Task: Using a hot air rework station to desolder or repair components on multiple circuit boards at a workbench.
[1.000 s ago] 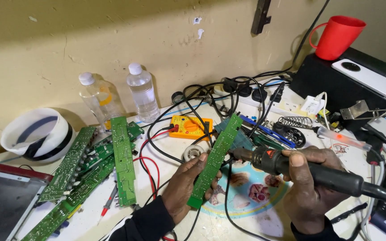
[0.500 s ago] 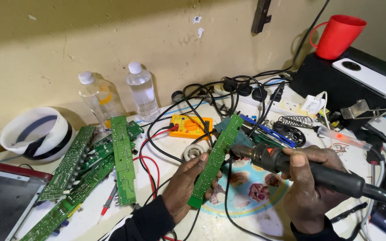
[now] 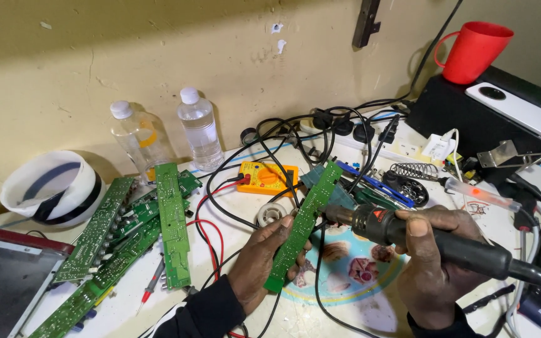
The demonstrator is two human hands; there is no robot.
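Note:
My left hand (image 3: 264, 260) grips a long narrow green circuit board (image 3: 305, 222), held tilted on edge above the table. My right hand (image 3: 430, 256) is wrapped around the black handle of a hot-air tool (image 3: 433, 241). Its metal nozzle points left and touches or nearly touches the board's middle. A roll of solder wire (image 3: 270, 213) lies just behind the board.
Several green circuit boards (image 3: 136, 231) lie piled at the left by a white and black bowl (image 3: 51, 188) and a dark tablet (image 3: 1, 281). Two clear bottles (image 3: 198, 128), a yellow multimeter (image 3: 267, 178), tangled cables, a power strip (image 3: 370, 134), a red mug (image 3: 474, 50) and a white phone (image 3: 521, 109) crowd the back.
The hot-air tool's nozzle has shifted slightly along the board; both hands keep their grips and otherwise hold still.

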